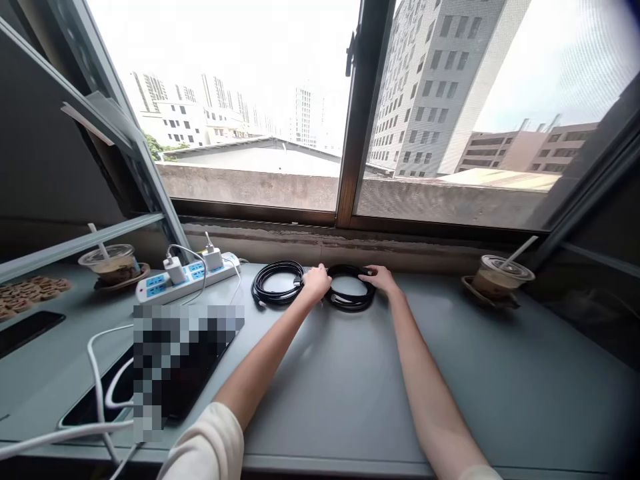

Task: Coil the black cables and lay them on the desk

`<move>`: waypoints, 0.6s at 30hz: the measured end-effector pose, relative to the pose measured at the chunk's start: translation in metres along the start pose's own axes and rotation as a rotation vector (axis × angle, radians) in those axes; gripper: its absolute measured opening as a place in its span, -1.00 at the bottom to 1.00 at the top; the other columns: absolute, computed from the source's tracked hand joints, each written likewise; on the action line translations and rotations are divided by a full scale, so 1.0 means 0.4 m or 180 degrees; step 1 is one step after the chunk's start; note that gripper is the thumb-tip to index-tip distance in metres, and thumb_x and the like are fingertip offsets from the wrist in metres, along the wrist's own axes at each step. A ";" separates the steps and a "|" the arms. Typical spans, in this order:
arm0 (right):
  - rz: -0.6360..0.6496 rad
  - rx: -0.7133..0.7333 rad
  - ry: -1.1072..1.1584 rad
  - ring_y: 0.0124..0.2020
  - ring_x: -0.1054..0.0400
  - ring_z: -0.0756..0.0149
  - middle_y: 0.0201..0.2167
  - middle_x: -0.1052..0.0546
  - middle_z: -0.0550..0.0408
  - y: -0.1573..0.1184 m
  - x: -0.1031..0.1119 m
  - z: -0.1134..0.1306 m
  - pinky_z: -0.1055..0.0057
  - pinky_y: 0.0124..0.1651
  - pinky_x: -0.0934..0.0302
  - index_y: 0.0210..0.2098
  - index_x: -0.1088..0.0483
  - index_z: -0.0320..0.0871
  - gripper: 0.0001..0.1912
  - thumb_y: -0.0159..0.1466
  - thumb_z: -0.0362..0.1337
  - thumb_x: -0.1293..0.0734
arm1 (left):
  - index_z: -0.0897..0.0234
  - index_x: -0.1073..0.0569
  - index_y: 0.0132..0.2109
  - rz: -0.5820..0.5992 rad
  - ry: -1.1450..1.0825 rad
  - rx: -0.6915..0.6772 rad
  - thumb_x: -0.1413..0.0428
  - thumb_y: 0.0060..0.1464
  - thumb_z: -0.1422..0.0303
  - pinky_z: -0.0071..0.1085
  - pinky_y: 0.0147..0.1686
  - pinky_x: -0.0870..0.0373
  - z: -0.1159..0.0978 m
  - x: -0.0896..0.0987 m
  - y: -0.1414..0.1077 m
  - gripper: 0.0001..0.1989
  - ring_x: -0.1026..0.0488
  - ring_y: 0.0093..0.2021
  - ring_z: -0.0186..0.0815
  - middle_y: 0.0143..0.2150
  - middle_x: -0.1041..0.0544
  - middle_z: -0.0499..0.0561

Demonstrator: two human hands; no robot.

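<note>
Two coils of black cable lie side by side on the grey table, near its back edge below the window. My left hand (317,281) is between them, its fingers closed at the left side of the right coil (351,306) and next to the left coil (259,288). The right coil's other side is gripped by my right hand (382,279), with the thumb and fingers around the cable. A connector end shows on the left coil beside my left hand. Both fingertips are partly hidden by the cable and the hands.
A white power strip (187,281) with plugged-in chargers stands left of the coils. Nearer are white cables and a dark, partly pixelated device (200,373). Drink cups stand at the far left (116,267) and right (501,277). A dark phone (30,331) lies at the left edge.
</note>
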State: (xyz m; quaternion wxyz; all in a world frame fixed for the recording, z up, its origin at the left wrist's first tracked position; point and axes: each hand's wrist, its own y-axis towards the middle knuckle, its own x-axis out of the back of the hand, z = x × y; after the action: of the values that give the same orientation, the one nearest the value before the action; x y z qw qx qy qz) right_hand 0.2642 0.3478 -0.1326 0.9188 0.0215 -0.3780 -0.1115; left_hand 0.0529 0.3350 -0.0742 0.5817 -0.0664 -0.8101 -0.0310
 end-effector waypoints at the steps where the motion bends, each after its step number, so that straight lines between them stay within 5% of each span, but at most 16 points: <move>1: -0.0031 -0.0016 -0.0026 -0.19 -0.35 0.32 -0.20 -0.44 0.03 0.001 -0.006 0.000 0.23 -0.09 -0.26 -0.12 -0.36 -0.25 -0.70 0.25 -0.17 -0.27 | 0.35 -0.33 0.03 -0.0022 0.0030 0.0017 -0.01 0.16 0.22 -0.14 -0.07 -0.34 0.000 -0.001 -0.002 -0.64 -0.38 -0.06 -0.23 -0.01 -0.39 0.12; 9: -0.0467 -0.0012 0.0040 -0.21 -0.33 0.31 -0.27 -0.44 0.05 -0.006 -0.047 -0.019 0.21 -0.08 -0.23 -0.12 -0.38 -0.23 -0.62 0.16 -0.12 -0.35 | 0.50 -0.28 0.03 -0.0540 0.0067 -0.0203 0.14 0.18 0.54 -0.33 -0.16 -0.36 -0.031 -0.053 -0.033 -0.71 -0.35 0.00 -0.13 0.06 -0.25 0.34; 18: -0.1278 0.0088 0.0677 -0.26 -0.36 0.36 -0.30 -0.46 0.07 -0.011 -0.066 -0.034 0.27 -0.12 -0.26 -0.21 -0.39 -0.26 -0.69 0.23 -0.11 -0.29 | 0.27 -0.19 0.11 -0.1144 -0.0273 -0.0759 0.30 0.27 0.24 -0.45 -0.23 -0.34 0.049 -0.103 -0.061 -0.62 -0.32 0.00 -0.25 0.01 -0.29 0.17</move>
State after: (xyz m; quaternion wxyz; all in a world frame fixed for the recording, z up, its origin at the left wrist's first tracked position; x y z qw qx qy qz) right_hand 0.2545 0.3486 -0.1611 0.9125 0.1206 -0.2686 -0.2840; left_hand 0.0439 0.3106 -0.1190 0.5198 0.0095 -0.8236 -0.2268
